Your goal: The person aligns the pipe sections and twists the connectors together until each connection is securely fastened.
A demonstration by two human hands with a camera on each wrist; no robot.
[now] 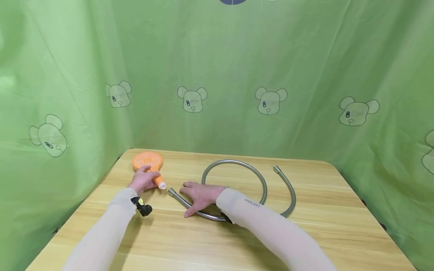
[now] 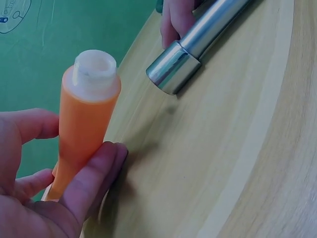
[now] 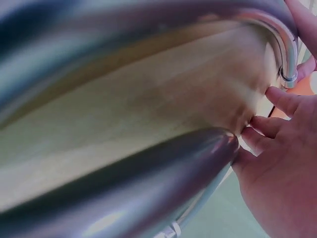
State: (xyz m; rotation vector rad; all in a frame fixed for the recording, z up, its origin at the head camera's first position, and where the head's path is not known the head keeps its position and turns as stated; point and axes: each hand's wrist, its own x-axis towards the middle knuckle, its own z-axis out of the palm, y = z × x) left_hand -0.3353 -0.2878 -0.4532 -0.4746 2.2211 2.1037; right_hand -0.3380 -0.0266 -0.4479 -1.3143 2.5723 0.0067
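An orange shower head [image 1: 147, 159] lies at the table's left, its perforated face up. My left hand [image 1: 143, 180] holds its handle [image 2: 85, 129] between thumb and fingers, and the white threaded end [image 1: 162, 186] points toward me and to the right. Just right of that end, apart from it, lies the metal end fitting [image 1: 171, 192] of a silver shower hose [image 1: 234, 162]. My right hand [image 1: 202, 195] is spread over the hose behind this fitting, with the hose running between thumb and fingers. In the right wrist view, the fingers [image 3: 282, 101] reach out straight.
The hose loops across the wooden table [image 1: 169, 241], and its other end fitting [image 1: 277, 169] lies at the right rear. A green curtain [image 1: 230, 124] with bear-head prints surrounds the table at the back and sides. A black wrist device [image 1: 141, 206] sits on the left sleeve.
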